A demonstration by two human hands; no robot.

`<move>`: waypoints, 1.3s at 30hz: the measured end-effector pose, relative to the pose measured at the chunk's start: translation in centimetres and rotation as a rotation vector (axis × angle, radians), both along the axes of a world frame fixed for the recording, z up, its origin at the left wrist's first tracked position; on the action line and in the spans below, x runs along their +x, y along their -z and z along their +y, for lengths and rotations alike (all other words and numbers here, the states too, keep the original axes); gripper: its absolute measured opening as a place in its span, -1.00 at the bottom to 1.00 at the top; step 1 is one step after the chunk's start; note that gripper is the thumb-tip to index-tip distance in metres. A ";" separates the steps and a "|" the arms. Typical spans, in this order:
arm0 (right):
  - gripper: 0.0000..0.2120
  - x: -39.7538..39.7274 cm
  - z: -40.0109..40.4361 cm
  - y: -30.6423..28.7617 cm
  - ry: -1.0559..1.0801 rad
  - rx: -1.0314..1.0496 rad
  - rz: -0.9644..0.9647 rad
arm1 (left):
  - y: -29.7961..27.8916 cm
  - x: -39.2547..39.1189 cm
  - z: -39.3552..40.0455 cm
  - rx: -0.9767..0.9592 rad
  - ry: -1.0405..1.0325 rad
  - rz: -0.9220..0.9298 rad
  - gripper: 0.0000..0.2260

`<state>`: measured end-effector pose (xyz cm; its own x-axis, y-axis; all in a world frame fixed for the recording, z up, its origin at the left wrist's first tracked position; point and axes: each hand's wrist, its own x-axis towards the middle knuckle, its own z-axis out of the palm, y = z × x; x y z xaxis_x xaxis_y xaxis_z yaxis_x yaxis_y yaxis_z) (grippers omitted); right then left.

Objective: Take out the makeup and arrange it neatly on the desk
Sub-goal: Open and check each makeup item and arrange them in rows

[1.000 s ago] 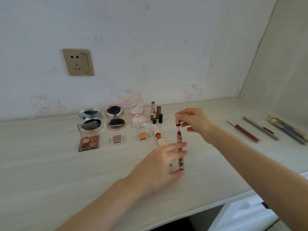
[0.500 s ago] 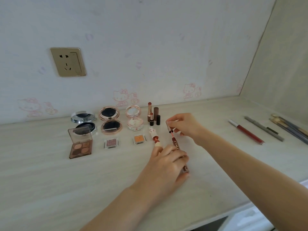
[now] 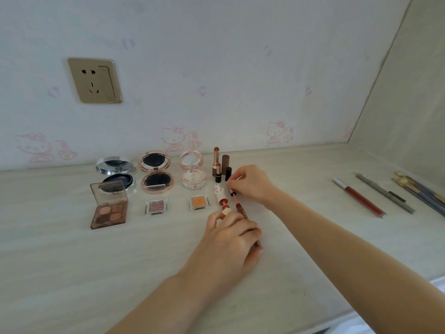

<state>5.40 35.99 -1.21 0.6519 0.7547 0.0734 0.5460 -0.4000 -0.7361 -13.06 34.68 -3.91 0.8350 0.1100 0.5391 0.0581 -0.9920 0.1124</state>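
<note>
Lowered since a moment ago, right hand [image 3: 250, 186] pinching the wand cap [image 3: 233, 186] down near the worktop [image 3: 72, 261] beside the lipsticks [image 3: 218, 167], left hand [image 3: 231, 239] gripping the lip gloss tube [image 3: 242, 210] lying toward the worktop's middle, just right of the white lip tube [image 3: 221, 197].

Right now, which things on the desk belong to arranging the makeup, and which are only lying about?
Part of the job:
- lip gloss tube, held by the left hand
- its wand cap, pinched by the right hand
- white lip gloss
- open compacts
- eyeshadow palette
- lipsticks
- red lip pencil and brushes, set apart on the right

Only lying about:
- wall socket
</note>
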 end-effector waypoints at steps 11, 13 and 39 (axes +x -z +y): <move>-0.93 0.5 0.7 0.7 0.002 -0.017 -0.062 | 0.0 -0.1 -0.1 -0.042 -0.014 0.028 -0.79; -0.93 0.5 0.6 0.8 -0.005 -0.025 -0.090 | 0.0 -0.1 -0.1 -0.048 -0.013 0.030 -0.80; -0.78 6.6 -22.0 -0.9 0.144 -0.078 -0.411 | -2.4 10.5 -3.2 -0.130 0.129 0.124 -0.72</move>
